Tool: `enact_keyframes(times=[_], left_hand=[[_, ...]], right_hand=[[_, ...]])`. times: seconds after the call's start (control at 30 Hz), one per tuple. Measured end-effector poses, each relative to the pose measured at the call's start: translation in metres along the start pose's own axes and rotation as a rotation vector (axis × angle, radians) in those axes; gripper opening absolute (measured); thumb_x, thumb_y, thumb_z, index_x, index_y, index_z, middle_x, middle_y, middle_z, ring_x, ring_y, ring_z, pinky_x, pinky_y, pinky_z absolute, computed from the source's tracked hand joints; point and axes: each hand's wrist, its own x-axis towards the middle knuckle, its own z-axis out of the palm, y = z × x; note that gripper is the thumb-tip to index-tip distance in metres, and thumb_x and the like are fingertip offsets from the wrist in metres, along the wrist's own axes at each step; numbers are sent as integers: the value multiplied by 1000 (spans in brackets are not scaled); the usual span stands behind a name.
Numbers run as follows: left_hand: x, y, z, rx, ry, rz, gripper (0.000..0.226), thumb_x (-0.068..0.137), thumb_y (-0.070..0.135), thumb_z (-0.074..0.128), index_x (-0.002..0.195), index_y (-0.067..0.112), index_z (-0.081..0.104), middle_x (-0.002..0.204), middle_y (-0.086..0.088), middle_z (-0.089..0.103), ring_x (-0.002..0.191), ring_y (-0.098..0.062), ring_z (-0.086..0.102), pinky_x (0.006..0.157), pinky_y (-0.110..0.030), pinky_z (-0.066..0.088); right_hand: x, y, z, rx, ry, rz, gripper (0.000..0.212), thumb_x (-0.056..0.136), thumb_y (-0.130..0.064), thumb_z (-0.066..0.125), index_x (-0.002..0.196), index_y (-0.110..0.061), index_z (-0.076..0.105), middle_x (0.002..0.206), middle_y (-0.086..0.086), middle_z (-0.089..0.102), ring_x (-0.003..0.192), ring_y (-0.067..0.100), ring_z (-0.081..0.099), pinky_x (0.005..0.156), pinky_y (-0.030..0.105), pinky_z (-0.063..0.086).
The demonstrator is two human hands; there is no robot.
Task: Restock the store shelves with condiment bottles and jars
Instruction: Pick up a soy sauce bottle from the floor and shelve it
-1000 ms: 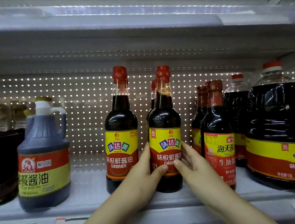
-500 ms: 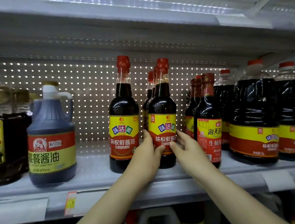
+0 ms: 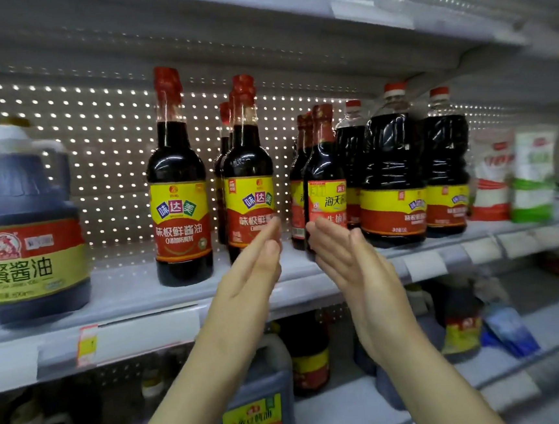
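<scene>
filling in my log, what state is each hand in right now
left hand: open, fingers straight, holding nothing
right hand: open, fingers straight, holding nothing

The bottle [image 3: 246,167], dark sauce under a red cap with a yellow and red label, stands upright on the shelf [image 3: 133,292] at the head of a row of like bottles lined up behind it. A twin [image 3: 176,173] stands upright and alone to its left, apart from it and a little nearer the shelf's front edge, label facing out. To the right a shorter bottle [image 3: 324,174] fronts its own row, beside two big bottles [image 3: 391,168] [image 3: 444,163], and a blue jug [image 3: 27,240] stands far left.
</scene>
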Motion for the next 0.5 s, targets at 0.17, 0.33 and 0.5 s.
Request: enact_keyframes(times=[0.17,0.33,0.5], left_hand=[[-36,-21,61,-245,-102,-62,54,69,63,55,117,38,61,132,17,59,126,0,49,106,-29,34],[-69,-50,157,-398,-220,-160,54,77,60,47,125,34,53,137,16,55,129,2,46,112,-29,31],[-84,-59,297,-487,-328,-240,51,88,59,43,132,32,46,141,14,51,131,1,44,112,-29,30]], right_hand=[[-42,2,-67,-1,101,67,54,87,-51,32,127,-24,57,129,-9,63,122,5,56,106,33,41],[-97,-8,-160,-55,258,146,55,84,-62,36,125,-31,56,132,-11,61,125,4,53,109,32,39],[-165,-36,-282,-67,485,192,53,88,-59,33,126,-29,55,133,-9,60,125,7,53,105,32,40]])
